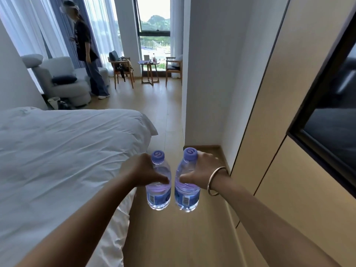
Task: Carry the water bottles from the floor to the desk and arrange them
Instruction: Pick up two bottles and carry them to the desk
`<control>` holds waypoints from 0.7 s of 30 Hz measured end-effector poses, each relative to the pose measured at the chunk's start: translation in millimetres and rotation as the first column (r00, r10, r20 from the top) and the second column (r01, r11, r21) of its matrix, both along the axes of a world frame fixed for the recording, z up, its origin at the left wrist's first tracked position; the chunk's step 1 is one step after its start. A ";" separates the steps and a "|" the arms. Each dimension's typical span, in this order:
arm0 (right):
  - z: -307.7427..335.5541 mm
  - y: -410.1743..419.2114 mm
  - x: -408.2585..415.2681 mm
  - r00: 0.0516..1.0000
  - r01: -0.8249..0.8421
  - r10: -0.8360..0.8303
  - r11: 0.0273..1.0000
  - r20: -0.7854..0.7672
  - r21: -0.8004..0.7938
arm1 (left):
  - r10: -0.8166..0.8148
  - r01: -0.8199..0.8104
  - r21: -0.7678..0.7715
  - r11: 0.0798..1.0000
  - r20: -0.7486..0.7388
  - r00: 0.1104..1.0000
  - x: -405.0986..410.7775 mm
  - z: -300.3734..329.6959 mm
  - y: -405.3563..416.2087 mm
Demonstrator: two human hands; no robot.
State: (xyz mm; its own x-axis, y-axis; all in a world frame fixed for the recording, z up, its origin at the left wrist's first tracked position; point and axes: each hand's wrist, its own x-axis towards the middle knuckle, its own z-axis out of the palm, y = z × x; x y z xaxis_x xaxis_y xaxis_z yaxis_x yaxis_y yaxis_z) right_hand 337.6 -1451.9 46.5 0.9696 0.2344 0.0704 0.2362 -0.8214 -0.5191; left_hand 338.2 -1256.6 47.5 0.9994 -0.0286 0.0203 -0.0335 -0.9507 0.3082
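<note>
While each grip wraps its water bottle, left bottle and right bottle stand upright, caps up.

Two small clear plastic water bottles, held upright side by side above wooden floor — close together, not quite touching. Left bottle: purple cap on, blue label with barcode low on body, water inside. Right bottle: same purple cap, same blue label and barcode — tilted slightly, cap leaning right.
</note>
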 end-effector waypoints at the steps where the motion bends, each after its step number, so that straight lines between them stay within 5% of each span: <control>1: -2.1 -2.3 17.3 1.000 0.004 -0.004 1.000 0.001 -0.009 | -0.006 0.006 0.000 1.000 -0.006 1.000 18.4 -2.9 -2.7; 21: -0.7 -61.8 382.9 0.997 -0.072 0.075 0.994 0.035 -0.084 | 0.053 -0.051 -0.036 0.998 0.066 0.996 367.3 -8.5 -59.7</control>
